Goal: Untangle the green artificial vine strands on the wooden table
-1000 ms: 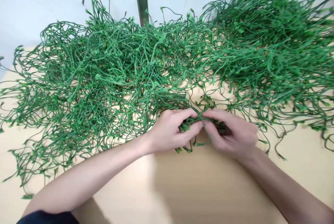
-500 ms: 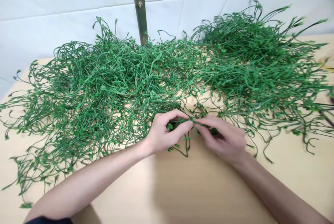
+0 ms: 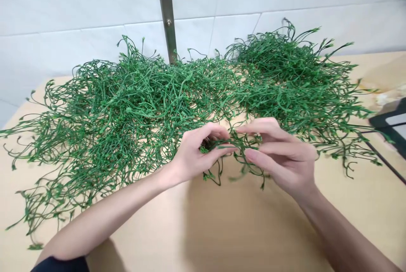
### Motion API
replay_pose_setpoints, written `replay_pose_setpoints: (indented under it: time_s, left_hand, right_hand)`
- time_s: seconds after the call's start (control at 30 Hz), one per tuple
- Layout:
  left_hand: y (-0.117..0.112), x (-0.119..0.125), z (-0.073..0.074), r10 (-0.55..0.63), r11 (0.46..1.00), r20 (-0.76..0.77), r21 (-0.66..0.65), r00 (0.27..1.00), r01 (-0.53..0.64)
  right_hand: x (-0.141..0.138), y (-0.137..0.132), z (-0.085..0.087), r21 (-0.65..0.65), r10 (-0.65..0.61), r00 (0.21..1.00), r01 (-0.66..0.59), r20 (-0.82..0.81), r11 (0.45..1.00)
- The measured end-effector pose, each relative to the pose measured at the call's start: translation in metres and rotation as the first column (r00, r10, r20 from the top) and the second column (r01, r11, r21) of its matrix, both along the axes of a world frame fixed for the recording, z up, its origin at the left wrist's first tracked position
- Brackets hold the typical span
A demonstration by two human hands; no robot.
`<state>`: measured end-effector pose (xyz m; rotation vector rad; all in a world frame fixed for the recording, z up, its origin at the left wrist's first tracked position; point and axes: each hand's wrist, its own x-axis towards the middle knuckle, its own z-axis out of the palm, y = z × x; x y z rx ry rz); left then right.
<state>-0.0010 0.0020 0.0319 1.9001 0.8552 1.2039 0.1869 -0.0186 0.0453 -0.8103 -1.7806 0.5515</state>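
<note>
My left hand (image 3: 196, 149) is closed, thumb against fingers, on a small bunch of thin green artificial plant stems (image 3: 241, 144). The stems poke out to the right of its fingertips, and some dangle below the hand. Beside them is my right hand (image 3: 287, 157), with thumb and fingers spread apart around the loose ends. Its thumb tip lies close to the stems; whether it touches them I cannot tell. Behind both hands spreads a large tangled heap of the same stems (image 3: 136, 94), with small light-green tufts at their tips.
The heap covers much of the pale wooden table (image 3: 152, 229), up to the white tiled wall (image 3: 79, 1). A metal post (image 3: 166, 14) stands at the back. A dark-edged object (image 3: 393, 122) with a thin black rod or cord lies at the right, near a translucent bag (image 3: 387, 77).
My right hand has opened its pinch and moved slightly right, away from the stems. My left hand keeps its hold. The view has shifted, showing more of the table's right side.
</note>
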Motion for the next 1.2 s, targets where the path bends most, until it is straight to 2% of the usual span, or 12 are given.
replay_pose_setpoints:
  time_s: [0.1,0.17,0.23,0.33,0.43,0.57,0.63,0.7,0.83,1.0,1.1,1.2]
  left_hand:
    - [0.001,-0.003,0.014,-0.061,0.995,-0.022,0.082,0.998,0.062]
    - [0.001,-0.006,0.025,-0.044,0.992,-0.046,0.115,0.998,0.05]
    - [0.001,-0.01,0.037,-0.007,0.993,-0.1,0.12,0.995,0.019]
    - [0.0,-0.019,0.055,0.047,0.992,-0.17,0.121,0.984,-0.026]
    - [0.0,-0.026,0.071,0.092,0.994,-0.218,0.073,0.972,-0.078]
    - [-0.005,-0.034,0.085,0.12,0.993,-0.229,0.018,0.966,-0.12]
    - [-0.008,-0.037,0.089,0.129,0.992,-0.225,0.012,0.966,-0.129]
    - [-0.01,-0.04,0.092,0.129,0.992,-0.216,0.016,0.968,-0.129]
    - [-0.011,-0.044,0.095,0.12,0.992,-0.231,0.061,0.966,-0.109]
    - [-0.009,-0.047,0.093,0.083,0.979,-0.299,0.202,0.95,-0.022]
    - [-0.008,-0.05,0.089,0.056,0.939,-0.336,0.338,0.94,0.065]
    - [-0.008,-0.053,0.088,0.077,0.886,-0.446,0.44,0.892,0.144]
  right_hand:
    - [0.0,0.004,0.019,-0.122,0.157,0.986,-0.164,-0.06,0.979]
    - [-0.001,0.009,0.034,-0.216,0.195,0.979,-0.201,-0.052,0.956]
    - [-0.002,0.013,0.051,-0.207,0.198,0.98,-0.191,0.016,0.96]
    - [-0.004,0.017,0.074,-0.116,0.144,0.968,-0.122,0.204,0.986]
    - [-0.006,0.017,0.086,-0.001,0.097,0.919,-0.104,0.381,0.995]
    - [-0.01,0.016,0.083,0.253,-0.079,0.884,-0.045,0.461,0.966]
    - [-0.01,0.018,0.078,0.391,-0.207,0.835,-0.01,0.51,0.92]
    - [-0.01,0.021,0.073,0.478,-0.279,0.79,-0.02,0.545,0.878]
    - [-0.009,0.024,0.071,0.456,-0.216,0.806,-0.073,0.551,0.887]
    - [-0.009,0.022,0.076,0.433,-0.192,0.825,-0.071,0.532,0.898]
    - [-0.013,0.02,0.077,0.398,-0.174,0.835,-0.058,0.522,0.916]
    - [-0.019,0.017,0.079,0.315,-0.11,0.872,-0.053,0.477,0.948]
